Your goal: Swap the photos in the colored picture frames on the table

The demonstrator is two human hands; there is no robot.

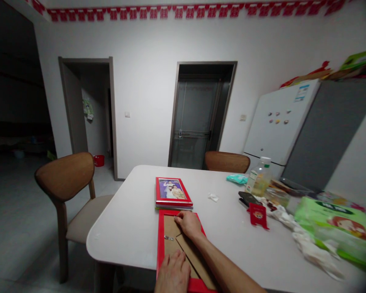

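Red-bordered and face down, the picture frame (162, 244) lay nearest my camera on the white table (125, 228), its lower end cut off by my view. Its back was a plain brown board, with a small metal fitting (168, 238) between the two hands and a brown support leg (191, 249) slanting past the left hand, partly under the right forearm.

I had the left hand (173, 272) spread loosely over the near part of the frame, palm down, fingers nearly straight and resting on the back, gripping nothing that I could see. The right hand (189, 224) was bent over the far end, fingers curled and thumb drawn in, tips at the board's inside edge; I could not tell whether they pinched anything.

The frame's long axis ran from the left hand away from me to the right hand, tipped a little leftward at the far end. Just beyond the right hand sat a stack of framed photos (173, 202), the top one face up. Off to the right of both hands I saw a red packet (258, 215), a bottle (258, 180) and a green package (332, 228).
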